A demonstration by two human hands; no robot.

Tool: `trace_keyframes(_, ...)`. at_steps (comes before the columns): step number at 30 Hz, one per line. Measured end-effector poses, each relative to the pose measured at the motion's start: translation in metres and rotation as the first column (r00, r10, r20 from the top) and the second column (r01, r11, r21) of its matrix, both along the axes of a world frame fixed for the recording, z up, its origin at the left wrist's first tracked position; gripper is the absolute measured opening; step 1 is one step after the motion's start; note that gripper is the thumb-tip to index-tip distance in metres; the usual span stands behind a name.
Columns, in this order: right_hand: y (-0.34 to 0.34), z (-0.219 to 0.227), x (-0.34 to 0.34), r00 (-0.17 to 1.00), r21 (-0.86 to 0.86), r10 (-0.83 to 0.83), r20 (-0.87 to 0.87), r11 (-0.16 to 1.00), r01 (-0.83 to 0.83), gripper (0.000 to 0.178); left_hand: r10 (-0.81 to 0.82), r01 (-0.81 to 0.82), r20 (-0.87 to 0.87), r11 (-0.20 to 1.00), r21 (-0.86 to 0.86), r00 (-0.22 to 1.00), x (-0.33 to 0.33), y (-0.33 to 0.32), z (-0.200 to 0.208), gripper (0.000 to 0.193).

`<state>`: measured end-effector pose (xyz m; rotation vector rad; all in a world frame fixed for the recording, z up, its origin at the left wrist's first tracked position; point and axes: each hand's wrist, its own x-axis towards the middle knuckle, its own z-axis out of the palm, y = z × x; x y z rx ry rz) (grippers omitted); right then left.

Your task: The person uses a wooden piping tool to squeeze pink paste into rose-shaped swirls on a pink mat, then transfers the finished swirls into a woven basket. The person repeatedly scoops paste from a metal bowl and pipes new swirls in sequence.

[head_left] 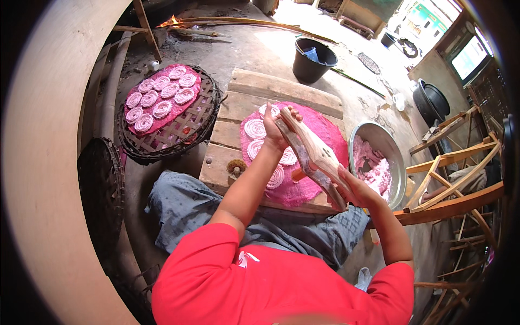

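Note:
Both my hands grip a two-handled wooden press (317, 149), its two long bars slanting over a round pink sheet (295, 195). My left hand (275, 130) is closed on the far left end. My right hand (355, 189) wraps the near right end. Under the press, a short orange-brown piece (298, 174) shows; I cannot tell whether it belongs to it. Pale pink noodle swirls (254, 129) lie along the sheet's left side, some partly hidden by my left arm and the press. The sheet rests on a low plank table (225, 132).
A metal basin (400, 162) holding pink dough (376, 176) stands right of the table. At left, a woven basket tray (203, 122) carries a pink sheet of finished swirls (169, 90). Beyond are a black bucket (303, 70) and a fire (172, 21); wooden frames (449, 160) stand right.

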<state>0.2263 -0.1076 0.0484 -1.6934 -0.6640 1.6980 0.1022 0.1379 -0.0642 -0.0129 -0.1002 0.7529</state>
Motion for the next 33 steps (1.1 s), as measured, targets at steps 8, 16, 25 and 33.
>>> trace_keyframes(8, -0.001, 0.031, -0.006, 0.988, 0.038, -0.117, 0.104, 0.993, 0.114, 0.065, -0.026, 0.025, 0.065, 1.000, 0.008, 0.998, -0.006, -0.007, 0.038, 0.060)
trace_keyframes(16, -0.008, 0.040, -0.012, 0.992, 0.159, 0.058, 0.108, 0.984, -0.075, 0.065, 0.064, -0.072, 0.091, 0.993, 0.094, 0.994, -0.011, -0.006, 0.052, 0.061)
trace_keyframes(25, -0.004, 0.024, -0.005, 0.980, 0.197, -0.019, 0.199, 0.980, -0.021, 0.060, 0.049, -0.046, -0.059, 0.998, 0.049, 0.997, -0.007, -0.006, 0.060, 0.048)
trace_keyframes(33, -0.002, -0.026, -0.004, 0.926, -0.013, -0.147, -0.347, 0.988, 0.152, 0.073, -0.008, 0.008, 0.005, 1.000, -0.014, 1.000, -0.031, 0.000, 0.023, 0.054)
